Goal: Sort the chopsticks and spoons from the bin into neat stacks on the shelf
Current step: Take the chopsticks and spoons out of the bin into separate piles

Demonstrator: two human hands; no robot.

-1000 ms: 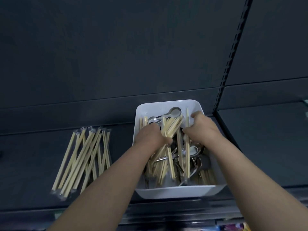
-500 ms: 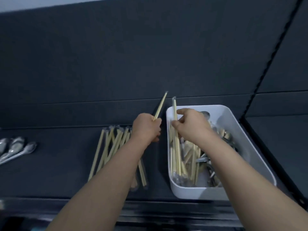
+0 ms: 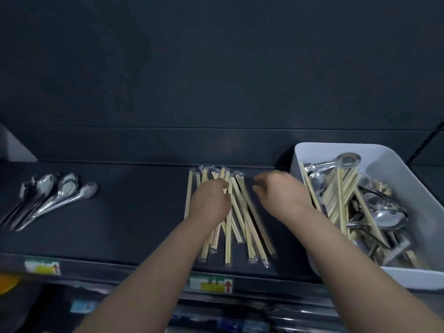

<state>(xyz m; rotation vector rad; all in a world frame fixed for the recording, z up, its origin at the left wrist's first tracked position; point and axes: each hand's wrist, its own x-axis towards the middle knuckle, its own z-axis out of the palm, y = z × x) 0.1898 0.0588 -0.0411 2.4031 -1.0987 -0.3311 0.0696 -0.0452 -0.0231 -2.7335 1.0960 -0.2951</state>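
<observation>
A loose pile of wrapped wooden chopsticks (image 3: 242,227) lies on the middle of the dark shelf (image 3: 134,212). My left hand (image 3: 209,200) is down on the pile's upper part, its fingers curled round chopsticks there. Just right of the pile, my right hand (image 3: 276,188) hovers with loosely curled fingers and holds nothing; it is motion-blurred. The white bin (image 3: 408,174) stands at the right, with several chopsticks and metal spoons tangled inside. Several metal spoons (image 3: 57,195) lie fanned together at the shelf's left end.
The shelf's front rail carries price labels (image 3: 211,283), with another shelf level below it. A dark back wall (image 3: 216,80) rises behind the shelf. Bare shelf lies between the spoons and the chopstick pile.
Both hands came out of the bin, each with chopsticks, and moved left to the pile. My right hand has let go of its chopsticks. The view has swung left, showing the spoons.
</observation>
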